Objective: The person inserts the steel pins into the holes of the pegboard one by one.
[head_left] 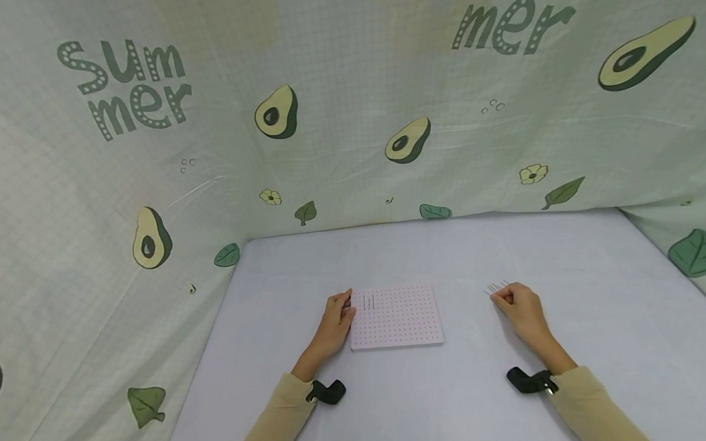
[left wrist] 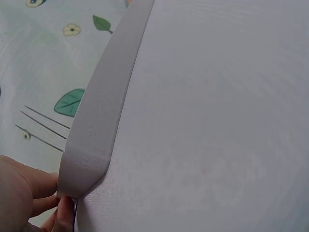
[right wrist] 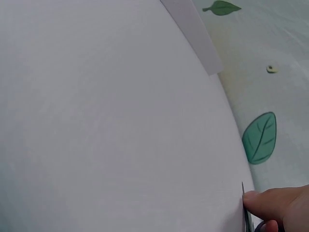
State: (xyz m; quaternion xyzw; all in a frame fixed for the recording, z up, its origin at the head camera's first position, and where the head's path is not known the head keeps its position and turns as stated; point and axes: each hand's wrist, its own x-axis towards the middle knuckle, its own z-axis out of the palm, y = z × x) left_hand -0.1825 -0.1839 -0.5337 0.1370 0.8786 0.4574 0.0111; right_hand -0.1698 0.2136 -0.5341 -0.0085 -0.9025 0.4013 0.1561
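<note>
A pale pink board with a grid of small holes (head_left: 399, 326) lies flat on the table. Three thin needles (left wrist: 43, 125) stand up from it near its far left corner. My left hand (head_left: 332, 323) grips the board's left edge; in the left wrist view its fingers and thumb (left wrist: 65, 215) are at the corner. Off to the right of the board, several loose needles (head_left: 495, 288) lie on the table. My right hand (head_left: 522, 312) pinches at them with thumb and forefinger. A thin needle tip (right wrist: 243, 187) shows beside the fingertips in the right wrist view; how many it holds cannot be told.
A white-covered table (head_left: 452, 386) carries the board and needles. Behind it and at both sides hangs a pale green cloth (head_left: 339, 156) printed with avocados and leaves. Black wrist cameras (head_left: 330, 392) are strapped to both forearms.
</note>
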